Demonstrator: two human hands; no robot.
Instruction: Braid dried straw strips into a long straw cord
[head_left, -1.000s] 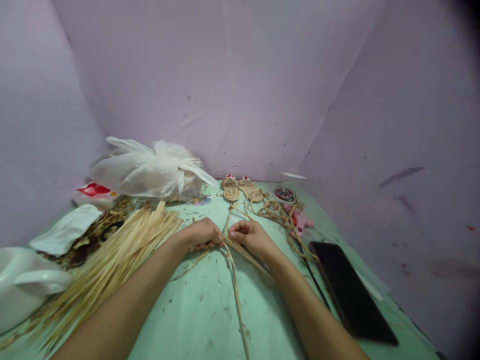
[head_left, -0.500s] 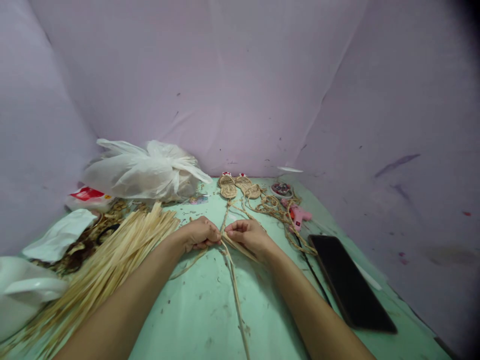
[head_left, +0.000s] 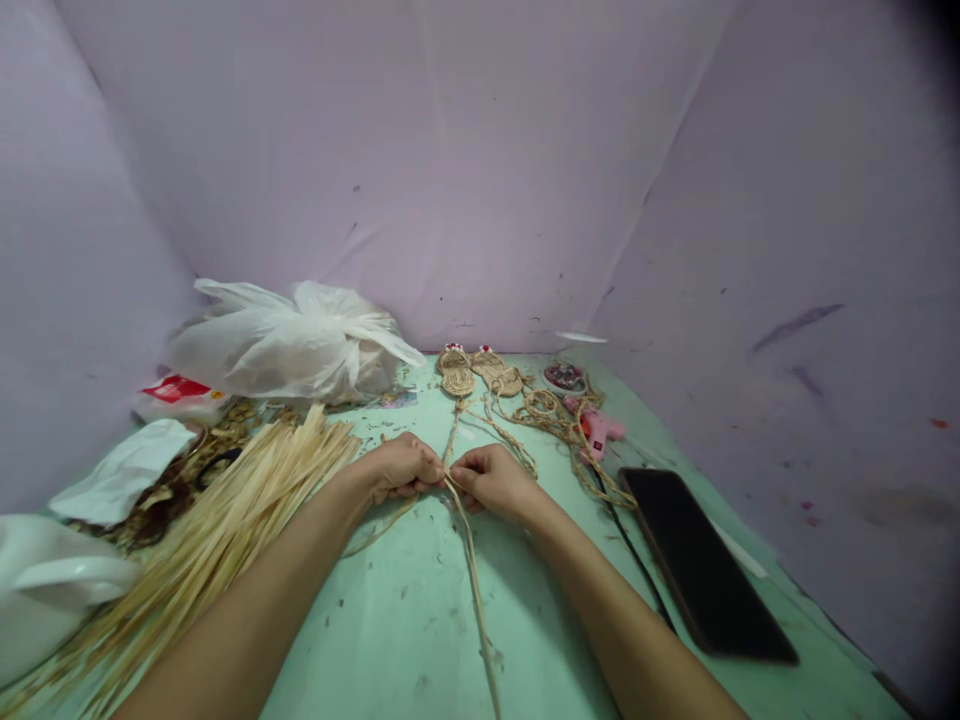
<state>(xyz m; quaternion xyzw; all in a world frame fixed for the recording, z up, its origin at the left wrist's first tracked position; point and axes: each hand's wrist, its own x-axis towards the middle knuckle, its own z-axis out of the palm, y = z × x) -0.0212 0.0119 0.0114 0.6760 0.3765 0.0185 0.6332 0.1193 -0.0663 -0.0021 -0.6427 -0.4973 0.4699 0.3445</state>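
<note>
Straw cord [head_left: 472, 570] trails down over the green desk [head_left: 390, 620], left hand [head_left: 405, 467] and right hand [head_left: 495, 482] side by side, fingers pinching it!

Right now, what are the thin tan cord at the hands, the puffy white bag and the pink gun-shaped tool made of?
The tan cord looks like dull, dry plant fibre: strands show. The white bag seems thin, faintly shiny plastic, creased and partly translucent. The pink tool: maybe smooth plastic, its body solid pink.
</note>
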